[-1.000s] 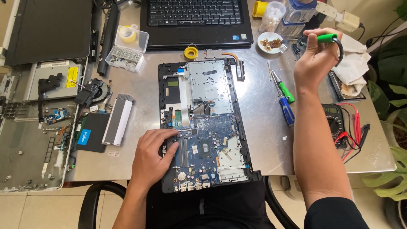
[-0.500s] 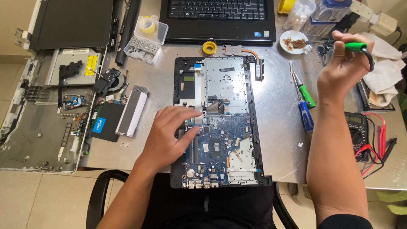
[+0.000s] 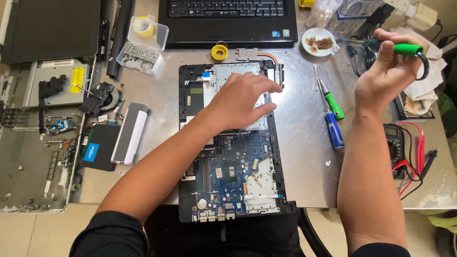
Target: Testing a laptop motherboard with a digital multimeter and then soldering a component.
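While I am logging this station from the remote desk, the entries are reading as follows.

Item one – opened laptop base point(image 3: 228, 176), lying lengthways at the middle of the metal table point(image 3: 300, 162), blue board showing in its near half, silver plate in its far half.

Item two – left hand point(image 3: 238, 102), resting palm down on that silver plate, fingers spread and reaching toward the base's far right corner, gripping nothing.

Item three – right hand point(image 3: 385, 71), hovering above the table's right side, well apart from the base, fingers curling shut around a green-handled tool point(image 3: 402, 49); its working tip is lying toward the clutter behind, and I cannot tell what kind it is.

Item four, lying loose: green screwdriver point(image 3: 333, 102) and blue screwdriver point(image 3: 334, 131) just right of the base, multimeter point(image 3: 395, 145) with red and black leads, small dish point(image 3: 319, 42), yellow tape roll point(image 3: 219, 51), clear box of screws point(image 3: 143, 45), fan point(image 3: 100, 97) and black drive point(image 3: 97, 147) at left.

Step in hand, as I am judging it: steadying the base while the tool is being readied. Any next move is calling for the tool to travel across to the base, with the left hand holding the plate flat.
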